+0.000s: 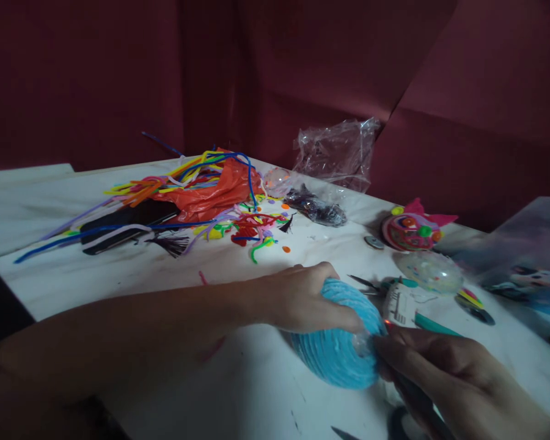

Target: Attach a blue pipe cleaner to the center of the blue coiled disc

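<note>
**Both hands on the blue wrapped ball**

The round ball wrapped in light-blue fuzzy cord (pixel 337 342) rests on the white table (pixel 238 391), low and right of centre. The left hand (pixel 302 302) grips its top and left side, fingers curled over it. The right hand (pixel 444 373) meets its right end, fingers pinched around a dark tool. The ball's long axis runs left to right, between the hands.

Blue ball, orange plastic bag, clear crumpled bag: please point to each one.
blue ball (pixel 334 348), head view, on its ribbed side.
orange plastic bag (pixel 211 192), head view, on its middle.
clear crumpled bag (pixel 334 153), head view, on its front.
</note>
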Action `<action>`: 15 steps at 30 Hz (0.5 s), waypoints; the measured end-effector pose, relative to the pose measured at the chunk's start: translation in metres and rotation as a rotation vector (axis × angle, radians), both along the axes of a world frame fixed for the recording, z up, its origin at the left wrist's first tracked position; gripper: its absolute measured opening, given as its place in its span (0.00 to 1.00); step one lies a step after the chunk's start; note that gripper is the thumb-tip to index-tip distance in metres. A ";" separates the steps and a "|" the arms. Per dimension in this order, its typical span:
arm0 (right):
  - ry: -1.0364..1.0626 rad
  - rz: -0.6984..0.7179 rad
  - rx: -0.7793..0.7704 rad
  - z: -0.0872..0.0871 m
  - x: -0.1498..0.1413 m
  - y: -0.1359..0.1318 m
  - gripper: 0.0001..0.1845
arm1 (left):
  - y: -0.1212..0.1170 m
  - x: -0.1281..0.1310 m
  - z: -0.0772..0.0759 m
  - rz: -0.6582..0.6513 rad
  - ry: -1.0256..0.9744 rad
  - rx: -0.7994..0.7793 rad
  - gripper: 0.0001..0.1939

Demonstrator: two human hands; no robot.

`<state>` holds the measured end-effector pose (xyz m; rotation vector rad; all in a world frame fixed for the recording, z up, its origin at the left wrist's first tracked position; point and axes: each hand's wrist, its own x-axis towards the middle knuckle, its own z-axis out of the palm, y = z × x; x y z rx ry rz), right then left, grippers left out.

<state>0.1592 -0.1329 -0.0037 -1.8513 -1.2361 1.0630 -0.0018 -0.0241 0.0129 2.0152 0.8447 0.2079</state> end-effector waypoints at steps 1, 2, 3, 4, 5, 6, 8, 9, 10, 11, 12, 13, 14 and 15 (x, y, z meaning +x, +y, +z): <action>-0.008 0.031 0.013 -0.002 0.004 0.002 0.34 | 0.000 0.000 0.000 0.011 -0.003 -0.012 0.30; -0.016 0.057 0.027 -0.004 0.009 0.004 0.33 | -0.001 0.001 0.000 0.025 -0.009 -0.026 0.30; -0.020 0.078 0.029 -0.005 0.014 0.006 0.33 | -0.002 0.001 -0.001 0.040 -0.021 -0.043 0.30; -0.021 0.094 0.023 -0.006 0.020 0.007 0.33 | -0.004 0.002 -0.002 0.055 -0.037 -0.062 0.30; -0.021 0.108 0.012 -0.006 0.024 0.009 0.34 | -0.006 0.002 -0.002 0.069 -0.055 -0.080 0.30; -0.018 0.126 -0.003 -0.006 0.028 0.010 0.34 | -0.008 0.003 -0.003 0.081 -0.076 -0.097 0.30; -0.008 0.180 -0.027 -0.003 0.032 0.011 0.35 | -0.012 0.004 -0.005 0.090 -0.109 -0.115 0.30; -0.009 0.190 -0.028 -0.001 0.032 0.010 0.36 | -0.013 0.005 -0.005 0.088 -0.118 -0.116 0.29; -0.017 0.181 -0.022 0.000 0.031 0.009 0.36 | -0.014 0.005 -0.005 0.085 -0.123 -0.114 0.29; -0.026 0.164 -0.017 0.001 0.030 0.008 0.36 | -0.014 0.005 -0.005 0.082 -0.119 -0.110 0.28; -0.030 0.156 -0.017 0.002 0.028 0.007 0.36 | -0.014 0.005 -0.005 0.080 -0.108 -0.107 0.28; -0.035 0.150 -0.016 0.002 0.027 0.006 0.36 | -0.013 0.004 -0.004 0.080 -0.092 -0.102 0.27; -0.033 0.148 -0.011 0.001 0.026 0.005 0.36 | -0.012 0.004 -0.003 0.083 -0.072 -0.089 0.27; -0.026 0.150 0.000 0.000 0.025 0.005 0.36 | -0.010 0.003 -0.002 0.085 -0.051 -0.069 0.27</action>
